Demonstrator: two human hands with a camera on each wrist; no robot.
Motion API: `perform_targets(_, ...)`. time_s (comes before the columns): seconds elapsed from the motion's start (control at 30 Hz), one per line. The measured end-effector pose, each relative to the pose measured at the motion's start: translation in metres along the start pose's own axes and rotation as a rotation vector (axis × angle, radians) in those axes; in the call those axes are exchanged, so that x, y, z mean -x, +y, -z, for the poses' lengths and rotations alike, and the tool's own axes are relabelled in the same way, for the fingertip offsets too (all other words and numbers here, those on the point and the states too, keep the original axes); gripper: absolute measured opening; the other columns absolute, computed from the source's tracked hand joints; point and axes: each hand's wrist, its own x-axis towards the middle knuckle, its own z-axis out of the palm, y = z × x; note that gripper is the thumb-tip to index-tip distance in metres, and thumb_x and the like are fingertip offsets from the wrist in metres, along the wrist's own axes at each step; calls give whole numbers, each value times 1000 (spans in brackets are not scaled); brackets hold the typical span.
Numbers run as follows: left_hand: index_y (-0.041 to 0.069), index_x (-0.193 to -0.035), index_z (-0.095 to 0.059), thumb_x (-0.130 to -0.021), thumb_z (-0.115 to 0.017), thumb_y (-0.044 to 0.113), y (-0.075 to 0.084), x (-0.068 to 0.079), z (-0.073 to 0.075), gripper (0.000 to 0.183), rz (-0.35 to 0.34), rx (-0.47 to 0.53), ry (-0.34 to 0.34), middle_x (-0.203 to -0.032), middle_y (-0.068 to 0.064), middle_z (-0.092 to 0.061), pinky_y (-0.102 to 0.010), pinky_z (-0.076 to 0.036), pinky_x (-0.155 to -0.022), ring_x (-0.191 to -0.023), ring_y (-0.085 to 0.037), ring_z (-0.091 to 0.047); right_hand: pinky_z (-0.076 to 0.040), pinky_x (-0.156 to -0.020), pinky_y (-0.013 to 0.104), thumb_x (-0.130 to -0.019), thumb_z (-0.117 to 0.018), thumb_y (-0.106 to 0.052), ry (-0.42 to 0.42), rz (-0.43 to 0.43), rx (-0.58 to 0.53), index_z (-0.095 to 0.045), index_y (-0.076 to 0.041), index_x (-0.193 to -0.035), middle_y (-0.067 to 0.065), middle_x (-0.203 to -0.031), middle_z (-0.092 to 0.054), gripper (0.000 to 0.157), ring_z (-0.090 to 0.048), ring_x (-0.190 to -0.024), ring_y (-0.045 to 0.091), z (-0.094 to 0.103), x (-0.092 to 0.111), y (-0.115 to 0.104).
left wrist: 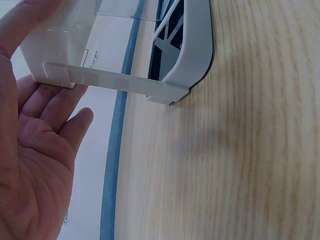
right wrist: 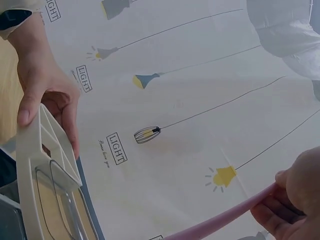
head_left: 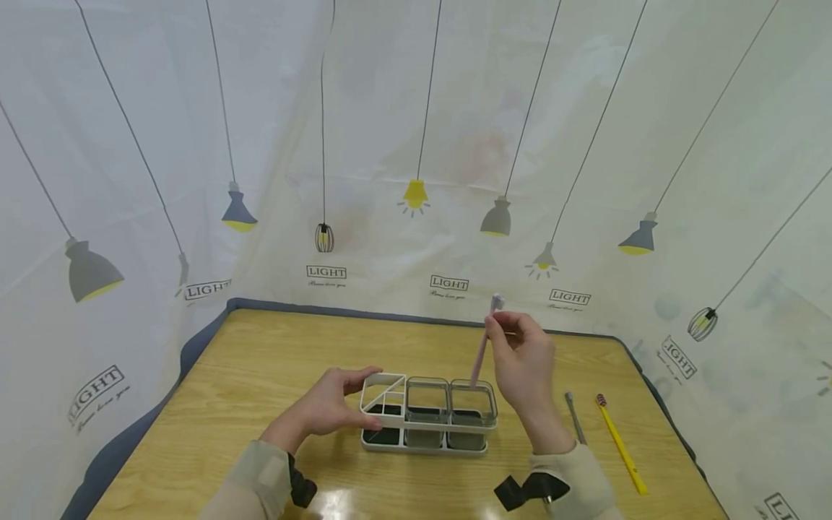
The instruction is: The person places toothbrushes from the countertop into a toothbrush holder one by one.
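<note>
A white toothbrush holder (head_left: 422, 451) with two clear cups and a divided section stands on the wooden table. Around its left end, at the divided section, my left hand (head_left: 328, 404) grips the upper frame with thumb and fingers on opposite sides. My right hand (head_left: 528, 368) pinches a pink toothbrush (head_left: 481, 354) just below its head, bristle end up. The handle's lower end overlaps the right clear cup (head_left: 492, 408) in the head view. In the right wrist view, the pink handle (right wrist: 220, 220) slants down from my fingertips.
A grey toothbrush (head_left: 575, 415) lies right of my right forearm, partly hidden by the sleeve. Farther right is a yellow toothbrush (head_left: 622, 446) with its head pointing away. A pale sheet (head_left: 364, 144) printed with lamps surrounds the table (head_left: 273, 361) at the back and sides.
</note>
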Motion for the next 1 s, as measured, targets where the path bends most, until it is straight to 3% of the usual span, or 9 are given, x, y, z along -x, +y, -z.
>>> perform_targets(0.23,15,-156,-54,-73,-99,42,1,0,1,98,4,-4,-2,-155,-5,-55,-50,-44,-116,-140,-28,-54,-60,-73,21,-99,-73,2,-22,3,-153,-71,9,-105,16,-98,-72,10,-71,-84,28,-19,2,-11)
perform_targets(0.53,13,-158,-52,-75,-98,42,-1,-1,1,99,0,6,-14,-156,-8,-54,-51,-44,-115,-140,-30,-54,-62,-76,25,-100,-71,1,-50,124,-310,-70,8,-105,18,-99,-72,8,-72,-85,35,-55,17,-14)
perform_targets(0.83,15,-157,-53,-74,-99,43,3,-1,1,99,15,8,-8,-155,-4,-55,-50,-43,-117,-140,-27,-54,-63,-77,30,-101,-71,-1,-90,41,-331,-71,4,-105,16,-100,-72,7,-72,-86,31,-78,31,-8)
perform_targets(1.0,14,-157,-54,-75,-98,44,2,-1,1,98,17,1,-6,-155,-3,-55,-50,-44,-116,-140,-28,-54,-64,-78,32,-100,-72,-1,-108,44,-345,-71,4,-105,17,-99,-73,7,-73,-86,32,-90,42,-1)
